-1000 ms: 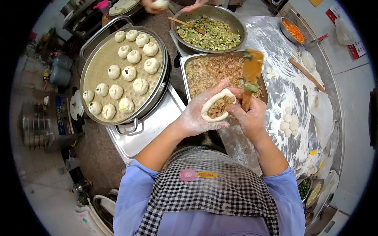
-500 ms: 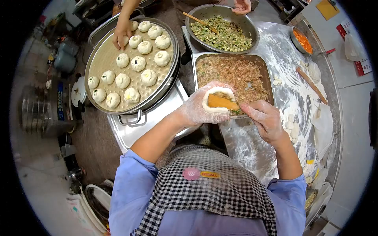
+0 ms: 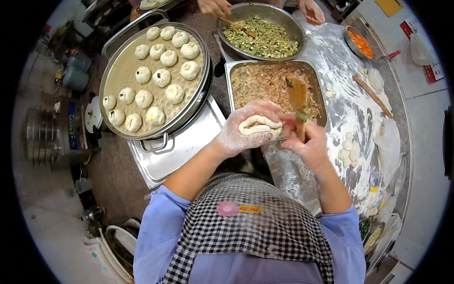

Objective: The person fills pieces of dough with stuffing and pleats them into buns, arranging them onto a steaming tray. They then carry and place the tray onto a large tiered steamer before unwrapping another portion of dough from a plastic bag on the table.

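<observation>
My left hand (image 3: 242, 127) cups a floury dough wrapper (image 3: 259, 127), its fingers and thumb curled around it. The dough is folded into a narrow slit, with a little filling showing inside. Close to its right side, my right hand (image 3: 309, 146) grips a wooden spatula (image 3: 298, 94), its blade pointing up and away. Fingertips of that hand reach the dough's right edge; whether they pinch it is hard to see. Just beyond both hands lies a metal tray (image 3: 230, 87) of minced meat filling (image 3: 265, 83).
At left stands a round steamer (image 3: 116, 75) with several filled buns. A co-worker's hand (image 3: 215, 7) holds a spoon in a bowl (image 3: 304, 38) of chopped vegetables; their other hand (image 3: 312, 10) is beside it. Right, on the floured table, are dough pieces (image 3: 349, 152) and a rolling pin (image 3: 372, 96).
The spatula has left the dough and swung upright in my right hand. The dough's opening has narrowed in my left hand. The co-worker's hand went from the steamer to the spoon.
</observation>
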A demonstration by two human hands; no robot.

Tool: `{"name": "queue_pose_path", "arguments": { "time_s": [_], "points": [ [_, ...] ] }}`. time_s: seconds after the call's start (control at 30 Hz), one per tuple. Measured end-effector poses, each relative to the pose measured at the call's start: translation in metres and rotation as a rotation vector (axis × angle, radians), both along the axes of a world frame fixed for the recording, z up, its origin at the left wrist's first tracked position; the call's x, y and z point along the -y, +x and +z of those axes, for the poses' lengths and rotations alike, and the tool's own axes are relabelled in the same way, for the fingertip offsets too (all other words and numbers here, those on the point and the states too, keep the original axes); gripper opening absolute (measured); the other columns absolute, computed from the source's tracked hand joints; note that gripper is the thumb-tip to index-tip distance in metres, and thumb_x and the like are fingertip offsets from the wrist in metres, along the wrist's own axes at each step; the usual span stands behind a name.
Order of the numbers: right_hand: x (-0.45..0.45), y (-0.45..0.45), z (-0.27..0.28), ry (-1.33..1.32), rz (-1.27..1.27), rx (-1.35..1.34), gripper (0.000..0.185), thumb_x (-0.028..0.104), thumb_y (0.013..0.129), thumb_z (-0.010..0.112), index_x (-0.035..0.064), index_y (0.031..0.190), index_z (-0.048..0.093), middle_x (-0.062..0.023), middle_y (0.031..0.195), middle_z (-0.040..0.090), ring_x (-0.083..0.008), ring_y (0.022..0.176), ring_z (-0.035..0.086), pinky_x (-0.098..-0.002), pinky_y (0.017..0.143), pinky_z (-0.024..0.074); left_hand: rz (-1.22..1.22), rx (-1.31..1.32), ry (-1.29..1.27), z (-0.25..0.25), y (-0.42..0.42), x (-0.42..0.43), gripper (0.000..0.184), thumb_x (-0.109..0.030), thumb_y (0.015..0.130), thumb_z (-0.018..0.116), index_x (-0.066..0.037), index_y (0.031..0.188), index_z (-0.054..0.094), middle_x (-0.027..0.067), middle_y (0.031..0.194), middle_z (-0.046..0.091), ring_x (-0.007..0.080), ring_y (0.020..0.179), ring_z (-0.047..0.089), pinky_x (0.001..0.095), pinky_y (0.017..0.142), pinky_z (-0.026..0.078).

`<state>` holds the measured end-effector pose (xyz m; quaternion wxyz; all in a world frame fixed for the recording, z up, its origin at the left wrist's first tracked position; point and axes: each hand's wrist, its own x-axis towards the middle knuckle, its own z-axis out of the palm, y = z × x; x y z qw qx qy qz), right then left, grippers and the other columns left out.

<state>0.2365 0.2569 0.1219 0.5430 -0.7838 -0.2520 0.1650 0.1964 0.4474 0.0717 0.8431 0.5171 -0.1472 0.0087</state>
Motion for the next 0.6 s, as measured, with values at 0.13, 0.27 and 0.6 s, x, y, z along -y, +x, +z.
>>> {"name": "queue_pose_path", "arguments": {
  "time_s": [0.13, 0.27, 0.6],
  "points": [
    [-0.024, -0.013, -0.015, 0.056, -0.131, 0.395, 0.033, 0.015, 0.069, 0.072, 0.0048, 0.099, 0.063, -0.0094, 0.077, 0.059, -0.0216, 0.068, 0.057, -0.0319, 0.063, 0.0461, 0.09, -0.092, 0.005, 0.006, -0.005, 0.011, 0.054, -0.034, 0.073, 0.07, 0.001, 0.111, 0.056, 0.0111, 0.122, 0.048, 0.0226, 0.115, 0.045, 0.0348, 0.096, 0.038],
    [-0.016, -0.002, -0.008, -0.075, -0.052, 0.611, 0.028, 0.011, 0.072, 0.066, 0.0046, 0.099, 0.063, -0.012, 0.078, 0.058, -0.0278, 0.067, 0.056, -0.0335, 0.062, 0.046, 0.033, -0.225, -0.055, 0.01, -0.011, 0.014, 0.079, -0.049, 0.071, 0.068, 0.003, 0.125, 0.042, 0.0131, 0.131, 0.041, 0.0235, 0.12, 0.041, 0.0346, 0.099, 0.035],
    [-0.035, 0.001, 0.01, -0.249, 0.157, 0.671, 0.025, 0.014, 0.075, 0.058, 0.0037, 0.097, 0.06, -0.0141, 0.081, 0.056, -0.0311, 0.072, 0.057, -0.0356, 0.061, 0.0456, 0.055, -0.098, 0.039, 0.015, -0.03, 0.007, 0.076, -0.043, 0.084, 0.056, -0.001, 0.138, 0.023, 0.0132, 0.134, 0.038, 0.0225, 0.123, 0.038, 0.0351, 0.101, 0.031]
  ]
}}
